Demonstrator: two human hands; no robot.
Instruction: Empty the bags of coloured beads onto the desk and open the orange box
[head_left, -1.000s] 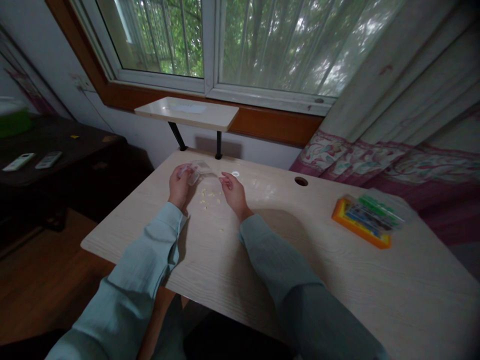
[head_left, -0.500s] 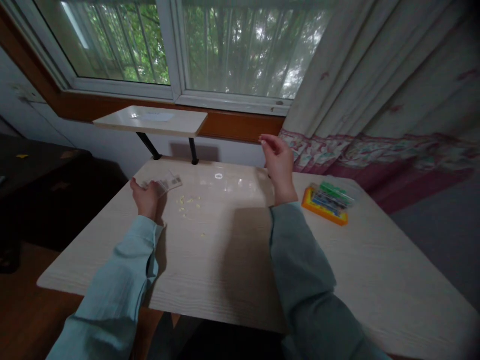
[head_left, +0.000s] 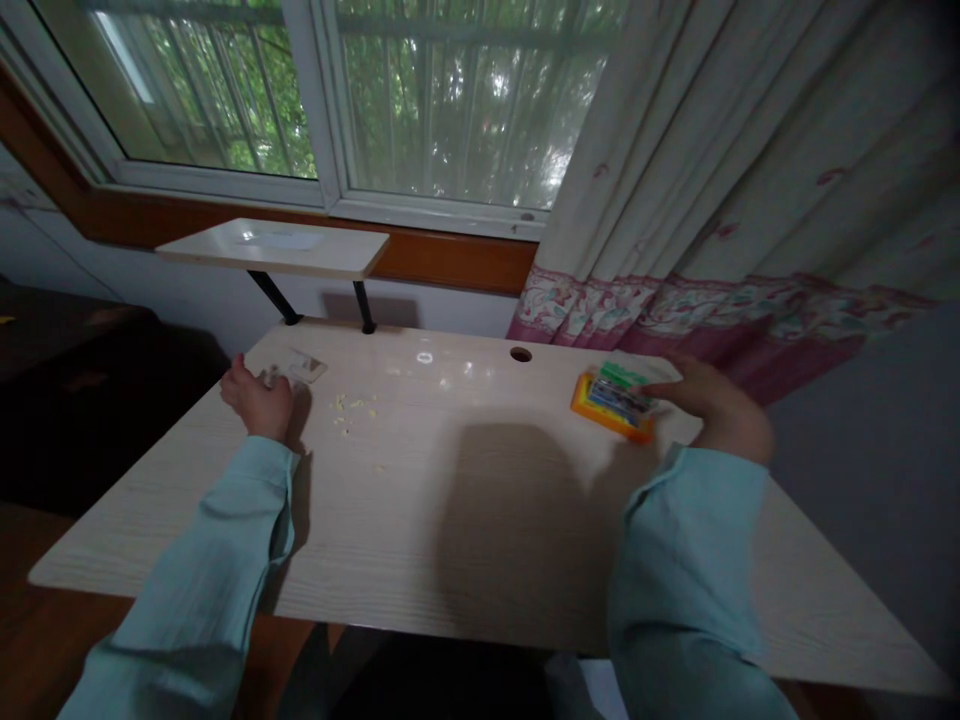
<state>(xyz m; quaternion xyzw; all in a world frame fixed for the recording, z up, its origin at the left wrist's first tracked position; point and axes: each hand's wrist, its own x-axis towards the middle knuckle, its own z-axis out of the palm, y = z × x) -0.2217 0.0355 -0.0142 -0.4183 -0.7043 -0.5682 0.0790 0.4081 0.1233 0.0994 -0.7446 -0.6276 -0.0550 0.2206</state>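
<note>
At the left of the desk, my left hand [head_left: 259, 400] has its fingers curled on a clear plastic packet [head_left: 306, 366] with a printed label. Small yellow bits [head_left: 356, 403] lie scattered to the right of it. Over at the right, my right hand [head_left: 720, 405] grips the right end of a clear package [head_left: 616, 388] with green and dark blue contents. That package rests on an orange box [head_left: 611, 420]. My thumb shows in front of it, while the other fingers are partly hidden behind.
The pale wooden desk [head_left: 420, 540] has a round cable hole [head_left: 520, 354] near its back edge. A small raised shelf [head_left: 345, 255] on black legs stands at the back left. A patterned curtain [head_left: 675, 220] hangs behind the right side, beside the window.
My right hand has moved right and down, from raised in the air with pinched fingers to the package on the orange box. My left hand stays at the plastic packet. The view has shifted slightly.
</note>
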